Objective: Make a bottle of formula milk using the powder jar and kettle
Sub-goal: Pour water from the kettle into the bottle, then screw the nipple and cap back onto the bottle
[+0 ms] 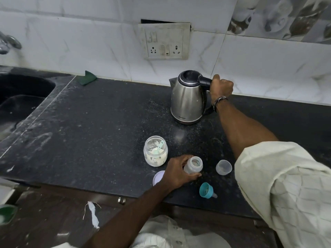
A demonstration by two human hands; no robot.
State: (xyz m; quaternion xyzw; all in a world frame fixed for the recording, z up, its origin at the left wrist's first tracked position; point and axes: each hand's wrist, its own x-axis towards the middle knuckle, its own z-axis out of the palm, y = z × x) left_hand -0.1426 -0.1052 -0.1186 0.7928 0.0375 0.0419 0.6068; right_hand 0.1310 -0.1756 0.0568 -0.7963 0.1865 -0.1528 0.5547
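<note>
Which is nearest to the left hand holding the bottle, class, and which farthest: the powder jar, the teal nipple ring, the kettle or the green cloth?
From the left hand:
1. Powder jar, just beyond the hand, to its left.
2. Teal nipple ring, near the counter edge on its right.
3. Kettle, far back, right.
4. Green cloth, by the wall, far left.

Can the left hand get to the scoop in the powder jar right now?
Probably not at once. The left hand grips the baby bottle and would have to release it first. Otherwise the way looks free: the powder jar stands open just beside that hand, and the scoop handle sticks up near its mouth.
</note>
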